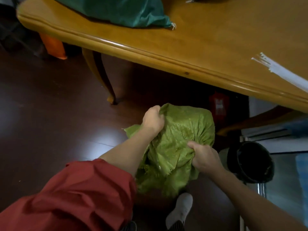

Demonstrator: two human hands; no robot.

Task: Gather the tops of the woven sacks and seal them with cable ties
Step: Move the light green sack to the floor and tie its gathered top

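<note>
Woven sack (183, 130), light green, sits on the floor (50, 114); the right hand (204, 157) bunches its near fabric in a fist, the left hand (153, 120) grips its far edge. Beyond, a teal sack (116, 10) lies on the counter (200, 47).

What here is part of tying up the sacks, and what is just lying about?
In the job:
light green sack, gripped by left hand and right hand; dark green sack and white ties on the table.

Lying about:
black bin; orange stool.

A home room: wooden dining table (191, 40) on dark wood floor (50, 105).
</note>
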